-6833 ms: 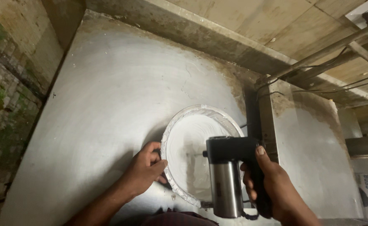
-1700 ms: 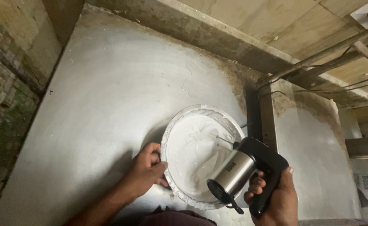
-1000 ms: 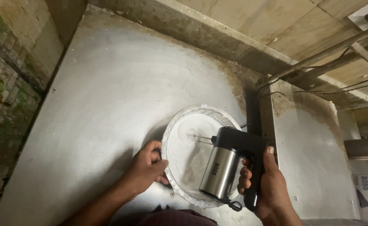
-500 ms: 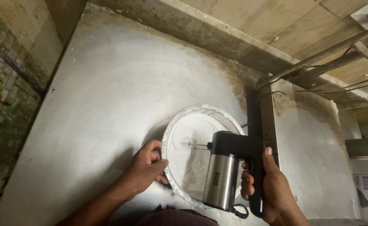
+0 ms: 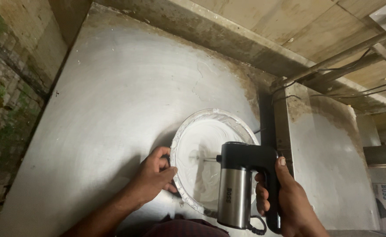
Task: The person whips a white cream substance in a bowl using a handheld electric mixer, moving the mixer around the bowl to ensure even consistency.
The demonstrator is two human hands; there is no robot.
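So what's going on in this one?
A person is working a white mixture in a round bowl on a metal table. The right hand holds a black and steel electric hand mixer by its handle, with the beaters dipped into the mixture. The left hand grasps the bowl's near-left rim. The mixture looks smooth and swirled, and it has splashed up the bowl's inner wall.

Your hand mixer [image 5: 239, 184] is black with a brushed silver body. Your bowl [image 5: 182, 136] holds white cream, on a dull grey steel table [image 5: 114, 96].
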